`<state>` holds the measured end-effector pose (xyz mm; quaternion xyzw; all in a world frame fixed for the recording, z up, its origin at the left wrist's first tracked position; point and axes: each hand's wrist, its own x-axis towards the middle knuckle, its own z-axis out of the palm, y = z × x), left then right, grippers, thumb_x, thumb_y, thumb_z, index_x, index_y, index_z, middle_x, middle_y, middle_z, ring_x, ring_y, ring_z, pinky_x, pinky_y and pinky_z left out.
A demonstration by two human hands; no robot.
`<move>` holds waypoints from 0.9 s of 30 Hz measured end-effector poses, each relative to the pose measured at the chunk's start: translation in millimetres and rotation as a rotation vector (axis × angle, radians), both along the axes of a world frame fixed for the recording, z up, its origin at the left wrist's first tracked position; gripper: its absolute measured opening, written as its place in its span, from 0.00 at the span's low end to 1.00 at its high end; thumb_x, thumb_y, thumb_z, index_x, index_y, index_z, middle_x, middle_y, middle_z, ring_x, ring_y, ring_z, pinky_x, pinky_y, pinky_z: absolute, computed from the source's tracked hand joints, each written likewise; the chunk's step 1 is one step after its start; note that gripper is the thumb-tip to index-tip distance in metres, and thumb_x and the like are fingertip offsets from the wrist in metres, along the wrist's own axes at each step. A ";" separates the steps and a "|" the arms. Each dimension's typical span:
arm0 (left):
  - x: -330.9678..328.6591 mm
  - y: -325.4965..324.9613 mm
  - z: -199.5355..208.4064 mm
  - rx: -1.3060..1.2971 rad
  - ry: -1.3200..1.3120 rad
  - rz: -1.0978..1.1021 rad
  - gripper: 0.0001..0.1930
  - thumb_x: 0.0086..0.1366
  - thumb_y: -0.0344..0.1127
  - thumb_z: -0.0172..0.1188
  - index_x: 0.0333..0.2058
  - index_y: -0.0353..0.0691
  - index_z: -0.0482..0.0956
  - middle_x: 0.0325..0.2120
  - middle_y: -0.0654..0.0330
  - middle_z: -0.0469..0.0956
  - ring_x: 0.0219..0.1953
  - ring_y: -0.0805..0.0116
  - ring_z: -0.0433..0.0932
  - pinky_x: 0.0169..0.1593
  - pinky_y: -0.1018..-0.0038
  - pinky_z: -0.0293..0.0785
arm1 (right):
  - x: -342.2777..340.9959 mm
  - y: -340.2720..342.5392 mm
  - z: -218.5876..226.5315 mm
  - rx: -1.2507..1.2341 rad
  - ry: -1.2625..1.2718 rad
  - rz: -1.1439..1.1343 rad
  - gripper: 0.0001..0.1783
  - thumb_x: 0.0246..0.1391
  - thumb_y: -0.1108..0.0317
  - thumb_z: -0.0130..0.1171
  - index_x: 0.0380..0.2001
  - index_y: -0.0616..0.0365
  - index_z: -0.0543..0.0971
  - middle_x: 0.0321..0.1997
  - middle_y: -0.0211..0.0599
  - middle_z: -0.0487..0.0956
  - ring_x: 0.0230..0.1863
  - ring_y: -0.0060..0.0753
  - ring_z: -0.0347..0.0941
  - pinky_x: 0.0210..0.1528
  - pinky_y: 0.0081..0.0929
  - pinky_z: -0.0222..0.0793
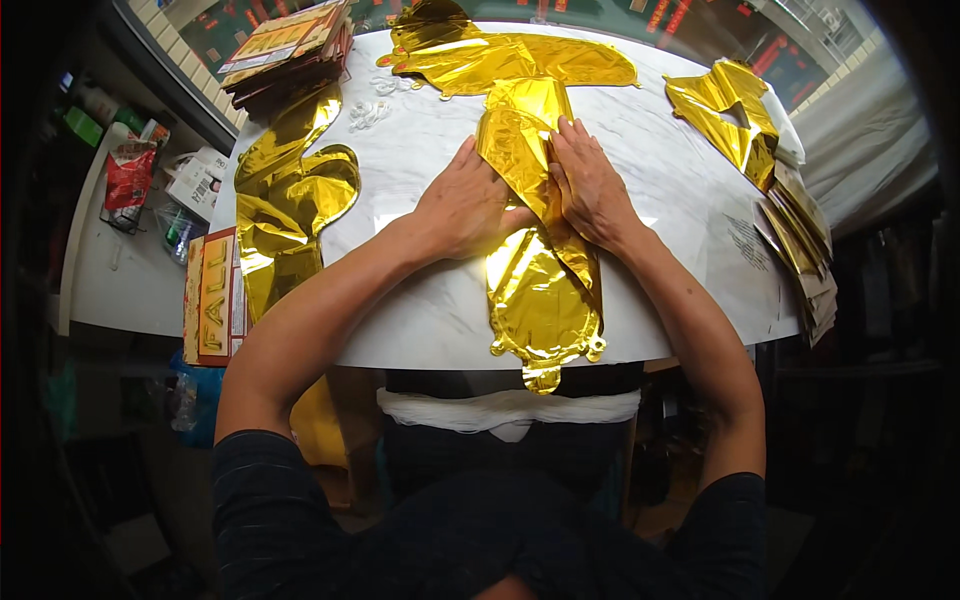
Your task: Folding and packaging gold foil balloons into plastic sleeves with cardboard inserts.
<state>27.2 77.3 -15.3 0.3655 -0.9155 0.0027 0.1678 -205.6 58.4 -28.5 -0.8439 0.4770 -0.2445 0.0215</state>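
Both hands, left hand [470, 205] and right hand [590, 185], lay flat, fingers together, pressing the gold foil balloon [535, 250] between and beneath them on the white table [420, 310]; uneven pressure could likely crease or skew the slick foil.

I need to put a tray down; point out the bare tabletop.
The bare white table runs between the right hand and the folded gold balloon at the right edge. A second patch lies between the left hand and the gold balloon on the left. The middle is crowded by the flattened gold foil balloon under both hands.
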 end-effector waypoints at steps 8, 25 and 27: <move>3.5 6.4 11.2 0.116 0.043 0.066 0.30 0.72 0.55 0.55 0.59 0.33 0.72 0.59 0.38 0.71 0.66 0.40 0.65 0.74 0.50 0.52 | 6.5 2.2 -0.5 0.010 0.064 0.008 0.27 0.72 0.58 0.47 0.65 0.68 0.68 0.76 0.57 0.61 0.78 0.60 0.53 0.79 0.52 0.47; 2.8 20.3 37.3 0.203 0.115 -0.262 0.24 0.67 0.32 0.62 0.62 0.45 0.75 0.67 0.53 0.67 0.65 0.47 0.71 0.65 0.58 0.72 | 3.7 0.7 -3.3 0.004 0.096 -0.014 0.29 0.72 0.57 0.46 0.65 0.69 0.66 0.76 0.59 0.61 0.78 0.60 0.53 0.79 0.51 0.46; 7.2 18.8 36.4 0.236 0.075 -0.265 0.23 0.68 0.32 0.61 0.62 0.43 0.75 0.67 0.50 0.67 0.67 0.47 0.69 0.67 0.58 0.71 | 3.8 1.7 -0.6 0.034 0.111 -0.017 0.27 0.73 0.60 0.44 0.67 0.67 0.66 0.77 0.55 0.60 0.79 0.58 0.52 0.80 0.50 0.46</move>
